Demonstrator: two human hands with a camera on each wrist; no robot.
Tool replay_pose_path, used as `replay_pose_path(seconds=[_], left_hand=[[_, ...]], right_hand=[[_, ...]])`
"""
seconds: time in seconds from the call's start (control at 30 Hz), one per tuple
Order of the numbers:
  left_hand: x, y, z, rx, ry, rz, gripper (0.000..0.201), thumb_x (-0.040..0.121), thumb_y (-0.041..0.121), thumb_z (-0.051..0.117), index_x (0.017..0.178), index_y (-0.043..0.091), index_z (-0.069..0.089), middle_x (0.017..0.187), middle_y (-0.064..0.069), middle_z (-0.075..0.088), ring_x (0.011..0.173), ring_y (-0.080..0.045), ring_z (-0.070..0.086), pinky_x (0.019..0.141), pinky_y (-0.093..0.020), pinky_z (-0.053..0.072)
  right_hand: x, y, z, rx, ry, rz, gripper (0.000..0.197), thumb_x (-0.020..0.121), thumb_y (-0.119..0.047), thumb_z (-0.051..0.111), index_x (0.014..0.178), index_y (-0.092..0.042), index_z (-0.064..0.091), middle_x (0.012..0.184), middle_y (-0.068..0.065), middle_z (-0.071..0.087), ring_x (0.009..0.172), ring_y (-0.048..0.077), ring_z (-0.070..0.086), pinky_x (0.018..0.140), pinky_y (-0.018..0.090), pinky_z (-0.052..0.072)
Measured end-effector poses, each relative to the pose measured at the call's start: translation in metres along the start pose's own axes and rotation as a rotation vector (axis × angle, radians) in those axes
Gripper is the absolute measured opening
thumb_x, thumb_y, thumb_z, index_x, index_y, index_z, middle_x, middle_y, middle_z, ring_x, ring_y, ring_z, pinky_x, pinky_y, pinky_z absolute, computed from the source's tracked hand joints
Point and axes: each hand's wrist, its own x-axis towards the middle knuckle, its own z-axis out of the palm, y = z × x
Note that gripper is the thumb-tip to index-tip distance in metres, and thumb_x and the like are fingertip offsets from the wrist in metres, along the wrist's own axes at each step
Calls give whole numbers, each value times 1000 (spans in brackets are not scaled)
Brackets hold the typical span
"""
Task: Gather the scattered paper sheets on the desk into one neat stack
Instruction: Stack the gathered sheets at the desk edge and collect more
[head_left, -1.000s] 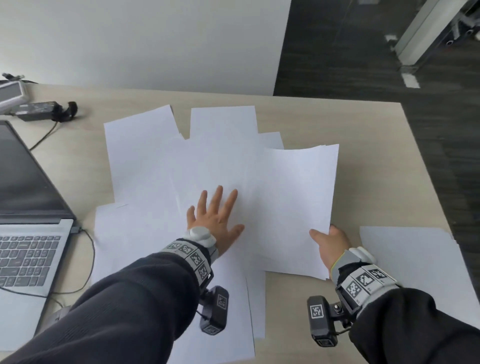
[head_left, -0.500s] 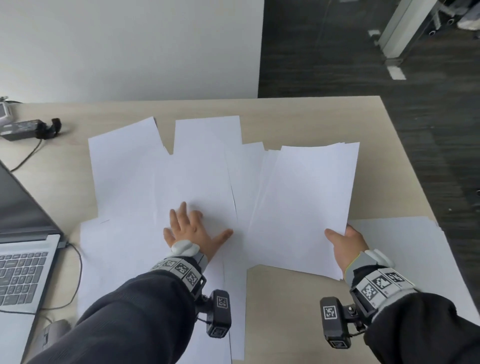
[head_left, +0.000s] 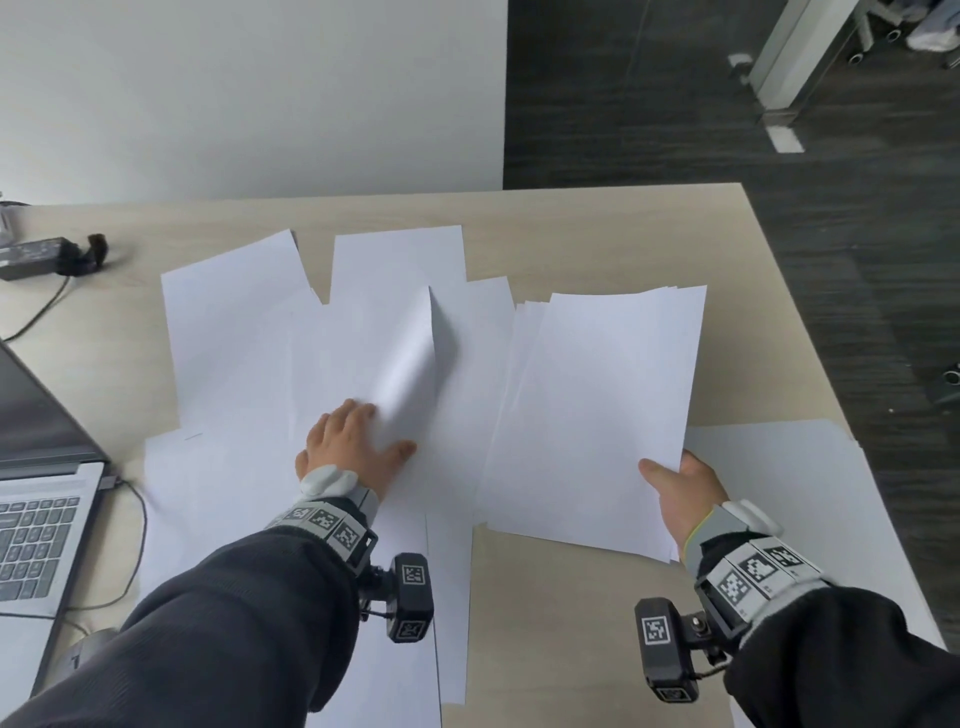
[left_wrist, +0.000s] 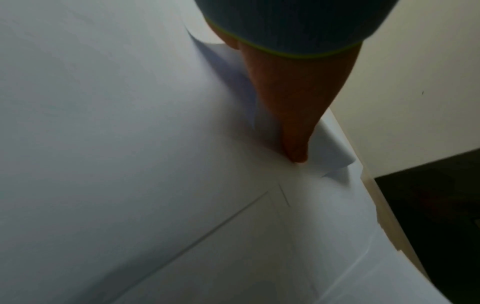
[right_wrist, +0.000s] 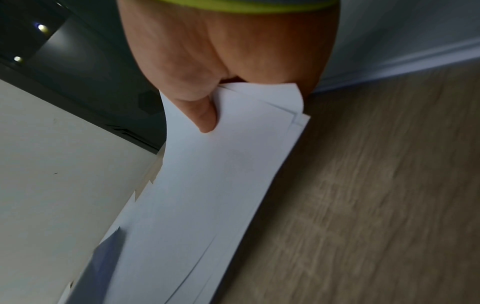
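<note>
White paper sheets (head_left: 234, 322) lie scattered and overlapping across the beige desk (head_left: 571, 234). My left hand (head_left: 379, 426) rests mid-pile with its fingers curled, pinching one sheet (head_left: 410, 364) whose right edge curls up off the pile. In the left wrist view a finger (left_wrist: 293, 123) presses beside that curled sheet (left_wrist: 330, 148). My right hand (head_left: 670, 473) grips the near corner of a bundle of several sheets (head_left: 597, 415), thumb on top. The right wrist view shows the thumb (right_wrist: 205, 115) on the bundle (right_wrist: 207, 195), which is lifted above the desk (right_wrist: 376, 185). Another sheet (head_left: 805, 493) lies under my right wrist.
An open laptop (head_left: 36, 467) sits at the left edge with a cable (head_left: 137, 545) running from it. A black power adapter (head_left: 36, 257) lies at the back left. The desk's right edge (head_left: 810, 338) drops to dark floor (head_left: 779, 130). Bare desk shows between my forearms (head_left: 545, 623).
My left hand went from flat on the pile to curled fingers, and one sheet's edge has risen. My right hand has carried its bundle to the right, off the pile.
</note>
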Motion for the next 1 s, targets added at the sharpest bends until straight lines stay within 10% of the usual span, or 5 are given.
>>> replay_pose_path(seconds=[0.3, 0.53, 0.7, 0.83, 1.0], left_hand=[[-40, 37, -11, -351, 37, 84, 67, 86, 61, 66, 140, 22, 56, 143, 1, 58, 130, -19, 54, 110, -36, 42], [-90, 87, 24, -154, -182, 409, 68, 84, 73, 57, 139, 34, 56, 159, 17, 36, 153, -15, 19, 125, -41, 19], [-117, 100, 47, -12, -339, 460, 71, 83, 79, 50, 142, 40, 46, 164, 19, 23, 156, -13, 3, 125, -48, 10], [-130, 95, 55, 32, -354, 504, 82, 79, 87, 42, 147, 43, 38, 165, 20, 17, 155, -11, -2, 125, -47, 3], [-142, 83, 54, 41, -377, 535, 84, 82, 88, 30, 154, 44, 25, 167, 20, 6, 155, -10, -8, 125, -43, -1]], right_hand=[[-10, 3, 4, 38, -101, -9, 21, 95, -11, 57, 104, -29, 64, 103, -1, 71, 97, 26, 66, 95, 46, 52], [-30, 7, 12, 80, -147, 17, 20, 98, -14, 51, 110, -21, 65, 97, -3, 71, 87, 20, 65, 75, 30, 51], [-42, 6, 9, -129, -131, -11, 49, 107, -37, 26, 150, -18, 37, 156, 3, 36, 143, 22, 34, 111, 27, 24], [-49, 11, 5, -110, -180, -35, 61, 100, -56, 31, 140, -15, 51, 139, 3, 55, 127, 24, 51, 102, 29, 33], [-54, 26, 2, 68, -214, -8, 19, 93, -29, 64, 105, -15, 72, 95, 1, 78, 89, 20, 72, 75, 31, 53]])
